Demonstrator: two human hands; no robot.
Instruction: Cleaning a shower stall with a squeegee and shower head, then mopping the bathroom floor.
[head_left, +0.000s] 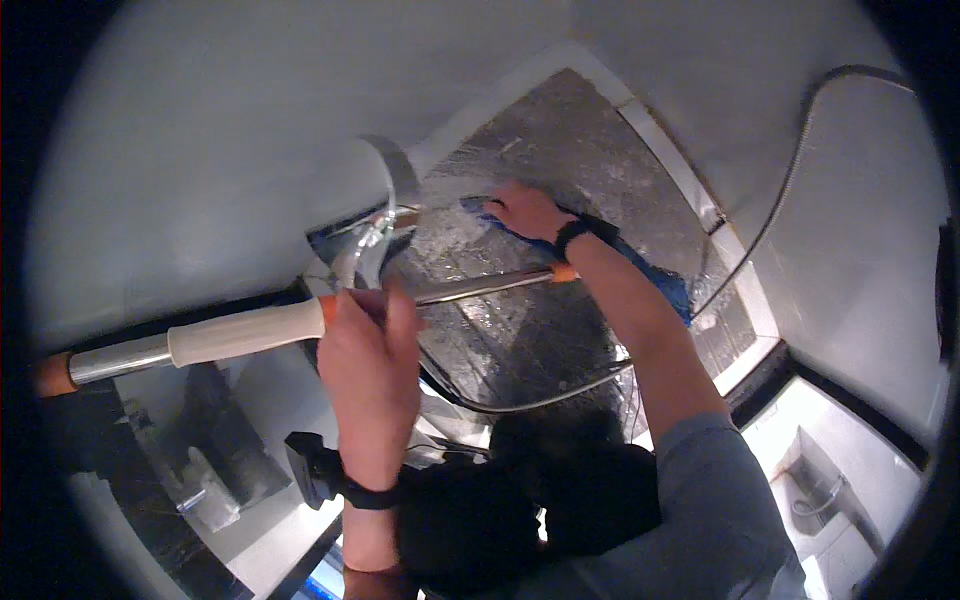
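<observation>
My right hand (531, 212) lies on a blue cloth (651, 279), its fingers bent over the near part, against the wet grey floor (570, 150). The cloth trails under my forearm to the right. My left hand (373, 330), fingers curled, is over a metal bar (124, 360) with a pale sleeve (247, 331) and orange rings. Just above that hand rises a blurred, curved, shiny thing (390, 176). Whether the hand grips the bar or the curved thing cannot be told. The bar runs on past the hand to an orange ring beside my right forearm.
Grey walls (225, 150) meet a raised white edging (675, 169) around the floor. A flexible metal hose (796, 157) hangs at the right, and a hose (525, 407) curves below the bar. White fixtures (832, 450) are at the lower right. A dark band runs along the left wall.
</observation>
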